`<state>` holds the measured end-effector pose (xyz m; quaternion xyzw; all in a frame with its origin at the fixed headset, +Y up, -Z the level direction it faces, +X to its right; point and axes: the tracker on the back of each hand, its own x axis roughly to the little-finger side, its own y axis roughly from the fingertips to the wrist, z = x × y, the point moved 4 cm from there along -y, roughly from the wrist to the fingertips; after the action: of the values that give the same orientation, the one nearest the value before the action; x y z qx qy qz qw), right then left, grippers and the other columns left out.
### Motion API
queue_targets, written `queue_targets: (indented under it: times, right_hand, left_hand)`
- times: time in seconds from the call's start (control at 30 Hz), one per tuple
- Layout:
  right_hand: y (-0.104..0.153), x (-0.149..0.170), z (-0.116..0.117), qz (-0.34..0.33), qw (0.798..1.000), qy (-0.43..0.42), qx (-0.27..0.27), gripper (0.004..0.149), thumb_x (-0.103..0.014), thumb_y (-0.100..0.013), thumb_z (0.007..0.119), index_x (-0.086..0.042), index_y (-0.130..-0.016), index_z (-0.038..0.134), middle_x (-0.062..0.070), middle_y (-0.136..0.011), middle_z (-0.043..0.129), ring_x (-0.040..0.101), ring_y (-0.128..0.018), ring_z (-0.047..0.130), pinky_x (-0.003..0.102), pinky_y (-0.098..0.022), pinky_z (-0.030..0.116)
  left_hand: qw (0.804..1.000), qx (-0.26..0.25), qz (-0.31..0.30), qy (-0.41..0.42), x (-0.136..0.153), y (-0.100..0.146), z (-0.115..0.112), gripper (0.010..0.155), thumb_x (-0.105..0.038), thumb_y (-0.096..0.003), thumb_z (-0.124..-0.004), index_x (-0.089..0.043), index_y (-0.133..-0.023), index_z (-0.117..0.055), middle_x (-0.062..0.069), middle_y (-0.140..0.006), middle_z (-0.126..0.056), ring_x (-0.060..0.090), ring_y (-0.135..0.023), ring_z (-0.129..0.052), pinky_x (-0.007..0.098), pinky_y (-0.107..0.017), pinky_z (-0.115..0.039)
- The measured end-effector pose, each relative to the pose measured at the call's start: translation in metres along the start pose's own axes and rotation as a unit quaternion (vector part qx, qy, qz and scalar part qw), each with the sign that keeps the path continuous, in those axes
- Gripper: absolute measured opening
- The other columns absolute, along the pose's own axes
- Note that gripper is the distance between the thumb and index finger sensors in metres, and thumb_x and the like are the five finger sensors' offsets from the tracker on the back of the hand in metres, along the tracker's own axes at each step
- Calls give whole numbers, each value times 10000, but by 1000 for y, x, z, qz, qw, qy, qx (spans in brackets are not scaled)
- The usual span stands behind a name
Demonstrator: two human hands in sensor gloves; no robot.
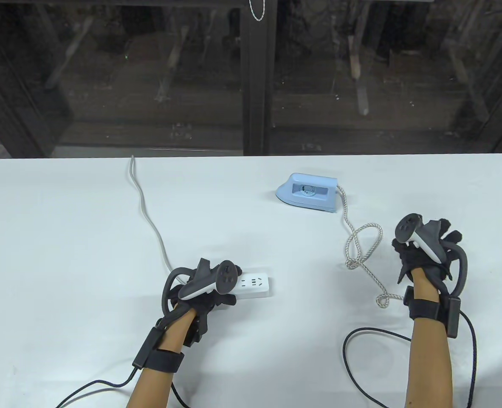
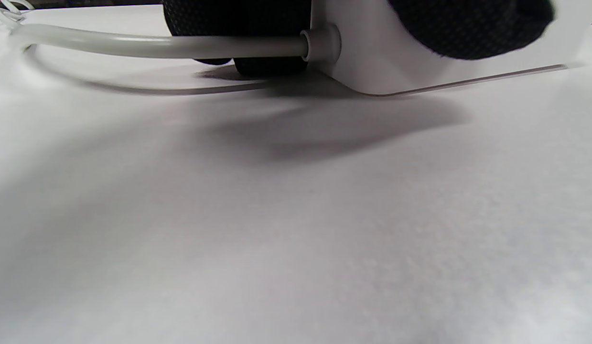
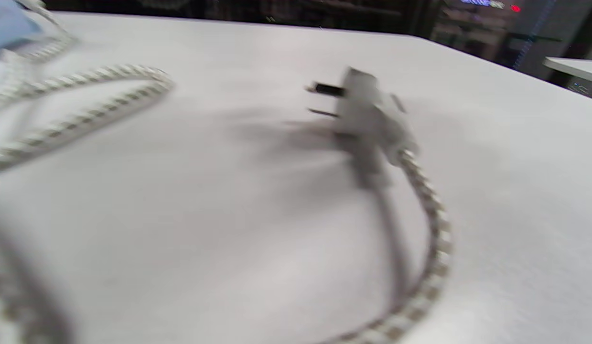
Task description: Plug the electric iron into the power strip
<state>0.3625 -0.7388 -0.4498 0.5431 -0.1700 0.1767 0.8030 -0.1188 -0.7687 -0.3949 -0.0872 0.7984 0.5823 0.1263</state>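
A white power strip (image 1: 257, 286) lies near the table's front, left of middle. My left hand (image 1: 210, 295) grips its cable end; in the left wrist view gloved fingers (image 2: 468, 26) lie on both sides of the strip (image 2: 372, 67). The light blue iron (image 1: 308, 192) stands at the back, right of middle. Its braided cord (image 1: 363, 248) loops toward my right hand (image 1: 431, 248), whose fingers are spread above the table. The iron's grey plug (image 3: 367, 119) shows blurred in the right wrist view, prongs pointing left, with no fingers on it. The table view hides it under the hand.
The strip's grey cable (image 1: 149, 216) runs off the table's far edge (image 1: 251, 156). Black glove cables (image 1: 361, 335) trail off the near side. The white table has bare room between the strip and the cord loops.
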Motion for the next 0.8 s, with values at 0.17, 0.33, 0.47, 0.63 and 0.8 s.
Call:
queue_targets:
  times: [0.17,0.33,0.47,0.63,0.8]
  right_hand:
    - [-18,25,25,60,994,1,-93,776,-511,-580,515,-276,-1045,-61,422,-1082,-81,743,-958,252,775,-659,496]
    - [-26,27,41,65,993,7,-102,757,-391,-592,588,-317,-1031,-24,295,-1170,294,613,-961,542,632,-668,641]
    - [-27,25,31,53,993,100,-40,779,-261,-579,669,-292,-1046,46,157,-1103,570,373,-867,782,458,-612,775]
    - [-20,19,11,16,999,-2,40,868,-246,-520,776,-82,-1091,143,151,-948,762,275,-729,907,414,-545,852]
    - [4,-3,-24,-110,980,-159,54,706,-216,-508,808,-116,-1095,428,140,-894,683,269,-733,892,444,-555,861]
  left_hand:
    - [1000,2,0,3,0,0,0,736,-551,-396,-736,-435,-1061,-444,-89,-1139,-680,178,-850,-848,429,-750,-746]
    - [1000,1,1,2,1,0,0,735,-552,-397,-733,-437,-1062,-441,-90,-1141,-675,179,-852,-846,430,-752,-744]
    - [1000,3,3,2,1,0,0,736,-552,-398,-732,-437,-1063,-439,-89,-1142,-671,180,-855,-842,431,-753,-742]
    - [1000,2,3,2,1,0,0,735,-552,-399,-730,-438,-1063,-436,-88,-1142,-671,179,-856,-840,430,-754,-740]
    - [1000,3,2,5,1,0,0,736,-553,-400,-729,-438,-1064,-433,-86,-1143,-665,180,-855,-836,433,-756,-735]
